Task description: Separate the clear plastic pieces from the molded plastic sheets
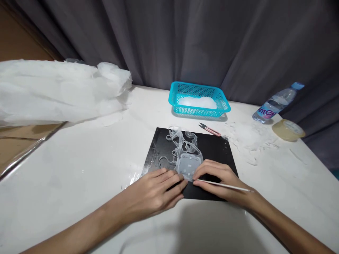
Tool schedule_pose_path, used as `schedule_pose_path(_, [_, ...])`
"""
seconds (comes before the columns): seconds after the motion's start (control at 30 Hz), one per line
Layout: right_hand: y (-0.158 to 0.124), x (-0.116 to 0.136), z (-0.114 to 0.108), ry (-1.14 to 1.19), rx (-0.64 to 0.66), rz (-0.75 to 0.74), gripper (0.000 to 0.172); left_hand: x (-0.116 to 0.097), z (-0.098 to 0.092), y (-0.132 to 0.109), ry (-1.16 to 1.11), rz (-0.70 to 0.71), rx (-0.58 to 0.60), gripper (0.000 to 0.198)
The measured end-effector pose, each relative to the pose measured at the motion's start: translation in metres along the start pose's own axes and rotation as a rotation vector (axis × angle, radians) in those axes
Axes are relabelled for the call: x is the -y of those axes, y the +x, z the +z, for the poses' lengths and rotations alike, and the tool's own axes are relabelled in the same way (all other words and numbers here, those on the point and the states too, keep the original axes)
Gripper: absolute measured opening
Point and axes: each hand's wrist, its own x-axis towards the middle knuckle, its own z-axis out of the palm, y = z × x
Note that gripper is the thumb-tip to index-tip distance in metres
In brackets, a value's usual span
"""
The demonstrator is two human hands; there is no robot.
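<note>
A translucent, squarish moulded piece [190,164] with rounded corners and small round marks lies on a black mat [212,148]. Thin clear strips [177,141] curl and tangle from its far side. My left hand [161,192] rests palm down with its fingers stretched out, fingertips at the piece's near left edge. Between the thumb and fingers of my right hand [221,178] is a thin white stick-like tool [227,185], its near end pointing right. Its working tip meets the piece's near right corner; the exact contact is too small to see.
Behind the mat are pink-handled thread snips [210,129] and a blue mesh basket [200,110] holding white pieces. To the right lie clear scraps [249,137], a tilted-looking water bottle [275,104] and a tape roll [288,130]. A large white plastic bag [58,91] covers the left back.
</note>
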Motion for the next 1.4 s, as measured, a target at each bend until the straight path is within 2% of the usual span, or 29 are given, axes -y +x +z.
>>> schedule_pose_path(0.27, [0.004,-0.01,0.003,-0.05,-0.109,0.031,0.002,0.005,-0.004,0.003,-0.071,-0.151,0.145,0.045])
schedule_pose_path(0.7, [0.005,-0.012,0.005,-0.054,-0.14,0.055,0.006,0.001,-0.001,0.006,-0.08,-0.183,0.141,0.045])
schedule_pose_path(1.0, [0.007,-0.011,0.003,-0.11,-0.112,0.001,0.004,-0.001,-0.003,0.011,-0.11,-0.214,0.128,0.043])
schedule_pose_path(1.1, [0.008,-0.008,0.006,-0.211,-0.115,-0.069,0.004,-0.003,-0.002,0.012,-0.051,-0.192,0.102,0.041])
schedule_pose_path(1.27, [0.008,-0.005,0.019,-0.554,-0.158,-0.261,0.011,-0.009,0.006,0.017,0.037,-0.138,0.044,0.038])
schedule_pose_path(1.4, [0.005,-0.003,0.019,-0.685,-0.137,-0.264,0.019,-0.012,0.009,0.019,0.015,-0.16,0.004,0.033])
